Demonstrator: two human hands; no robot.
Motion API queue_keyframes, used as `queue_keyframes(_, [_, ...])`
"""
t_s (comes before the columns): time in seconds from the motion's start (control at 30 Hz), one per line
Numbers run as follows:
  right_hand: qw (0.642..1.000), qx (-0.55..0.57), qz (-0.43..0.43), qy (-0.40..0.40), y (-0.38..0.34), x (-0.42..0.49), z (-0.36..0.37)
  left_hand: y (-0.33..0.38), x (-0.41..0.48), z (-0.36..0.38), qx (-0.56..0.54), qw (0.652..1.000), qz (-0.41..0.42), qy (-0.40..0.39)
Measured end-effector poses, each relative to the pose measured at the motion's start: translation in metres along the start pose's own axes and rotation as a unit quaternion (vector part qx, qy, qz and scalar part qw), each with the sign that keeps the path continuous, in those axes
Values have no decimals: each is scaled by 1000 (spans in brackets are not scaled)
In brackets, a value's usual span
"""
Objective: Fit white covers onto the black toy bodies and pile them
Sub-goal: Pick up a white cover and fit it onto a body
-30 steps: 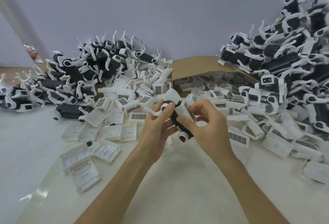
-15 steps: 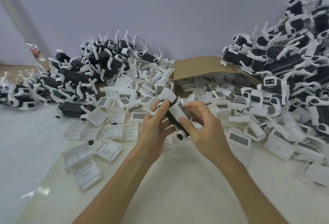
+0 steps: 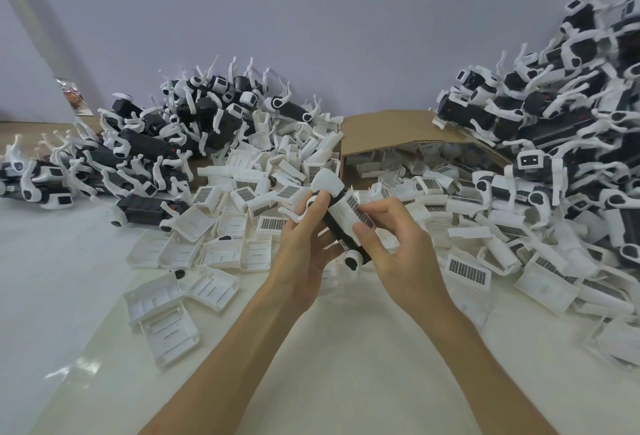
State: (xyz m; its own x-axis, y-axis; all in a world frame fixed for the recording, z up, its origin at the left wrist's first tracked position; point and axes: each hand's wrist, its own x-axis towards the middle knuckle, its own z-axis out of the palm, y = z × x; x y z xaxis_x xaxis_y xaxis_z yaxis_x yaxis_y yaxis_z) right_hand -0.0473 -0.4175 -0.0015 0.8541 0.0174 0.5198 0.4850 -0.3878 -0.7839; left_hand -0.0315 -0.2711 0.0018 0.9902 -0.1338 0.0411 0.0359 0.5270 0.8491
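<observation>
Since the earlier frames the right hand point(image 3: 398, 254) has shifted its thumb down to the near end of the white cover point(image 3: 346, 213), and the toy has turned so the cover's grille faces up; the left hand point(image 3: 304, 254) has stayed wrapped round the other side; both grips are closed, the left curled round the black toy body point(image 3: 334, 228) with its thumb up by the white head, the right pinching the cover between thumb and fingers; the toy is held clear of the desk point(image 3: 311, 365) at the middle of the frame, tilted with its head toward the top; the cover lies along the body and looks nearly seated, though whether it has clicked home cannot be told; judging by the whole scene, the job is far from over; a heap of toys point(image 3: 554, 144) rises at the right of the frame, seemingly the finished ones, while a second heap point(image 3: 194, 130) at the upper left shows mostly bare black bodies waiting; loose covers point(image 3: 221, 247) spread over the desk left of the hands and spill from the cardboard box point(image 3: 391, 133) behind them; what is left for this piece is a last press and a toss onto the pile
</observation>
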Motion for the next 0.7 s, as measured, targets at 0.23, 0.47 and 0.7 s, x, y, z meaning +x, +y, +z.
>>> queue_keyframes(0.23, [1000,11,6,-26,0,0,2,-1,1,-1,11,1000,1,8])
queue_keyframes(0.47, [999,-26,-25,36,-3,-4,8,-4,1,6,29,999,33,22])
queue_keyframes(0.7, [999,-29,-36,29,-1,-1,6,-5,0,5,15,999,48,15])
